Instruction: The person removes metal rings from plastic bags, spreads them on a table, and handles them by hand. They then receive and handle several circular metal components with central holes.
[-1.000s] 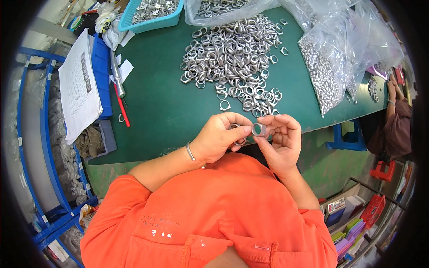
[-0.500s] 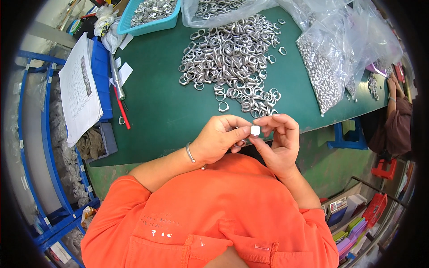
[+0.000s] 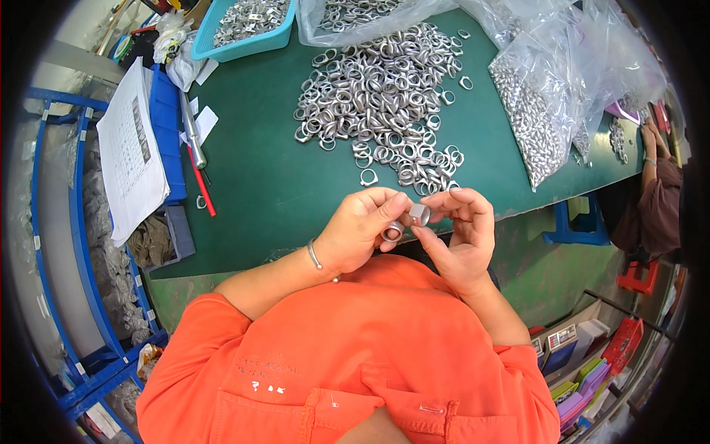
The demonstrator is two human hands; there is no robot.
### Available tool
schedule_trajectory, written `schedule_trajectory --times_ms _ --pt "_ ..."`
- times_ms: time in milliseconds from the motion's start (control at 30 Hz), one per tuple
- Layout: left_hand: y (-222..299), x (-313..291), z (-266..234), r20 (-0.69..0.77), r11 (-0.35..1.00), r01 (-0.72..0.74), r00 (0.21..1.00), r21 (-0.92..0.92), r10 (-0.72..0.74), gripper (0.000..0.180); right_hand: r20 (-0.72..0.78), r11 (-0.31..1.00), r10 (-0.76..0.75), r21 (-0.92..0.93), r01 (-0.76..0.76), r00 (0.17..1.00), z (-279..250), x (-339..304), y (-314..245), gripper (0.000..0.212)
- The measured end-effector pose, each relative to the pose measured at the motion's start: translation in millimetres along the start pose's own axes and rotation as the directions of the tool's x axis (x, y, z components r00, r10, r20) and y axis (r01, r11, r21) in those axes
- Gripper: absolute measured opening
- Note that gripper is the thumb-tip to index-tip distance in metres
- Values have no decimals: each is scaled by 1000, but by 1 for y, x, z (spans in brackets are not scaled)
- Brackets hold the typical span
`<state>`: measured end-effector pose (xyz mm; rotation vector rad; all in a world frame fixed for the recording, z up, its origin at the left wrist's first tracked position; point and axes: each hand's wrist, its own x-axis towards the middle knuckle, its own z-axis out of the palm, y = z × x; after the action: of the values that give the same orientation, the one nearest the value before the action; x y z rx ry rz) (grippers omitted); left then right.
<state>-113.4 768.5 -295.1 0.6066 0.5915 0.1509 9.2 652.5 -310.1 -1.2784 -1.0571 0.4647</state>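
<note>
Between the fingertips of my right hand (image 3: 466,229) is a silver signet ring (image 3: 419,214) with a flat square top, its band turned to the right. My left hand (image 3: 362,228) is closed, its thumb and forefinger close to that ring. A second silver ring (image 3: 393,232) sits in my left fingers, its round opening showing. Both hands are held near the table's front edge, in front of my orange shirt. Just beyond them spreads a large pile of similar silver rings (image 3: 377,96) on the green table (image 3: 251,148).
Clear bags of small silver parts (image 3: 529,111) lie at the right. A turquoise basket (image 3: 244,50) of metal pieces stands at the back left, near a red pen (image 3: 205,189) and papers (image 3: 133,148). Another person's arm (image 3: 651,159) rests at the far right.
The ring in my right fingers has turned, so its flat top faces left and its band shows. My left thumb has lifted, and the second ring is more exposed.
</note>
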Motion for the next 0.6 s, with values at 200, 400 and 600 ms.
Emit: schedule_trajectory --times_ms 200,400,600 --pt "0 0 0 46 962 -127 992 240 120 13 -22 992 44 116 -42 999 4 -4 2 58" --pt "-2 1 -1 35 963 -136 991 233 131 14 -53 985 44 169 -34 998 4 -6 4 58" --pt "-4 2 -1 19 971 -127 992 205 126 16 -65 990 40 136 -31 997 2 -5 2 59"
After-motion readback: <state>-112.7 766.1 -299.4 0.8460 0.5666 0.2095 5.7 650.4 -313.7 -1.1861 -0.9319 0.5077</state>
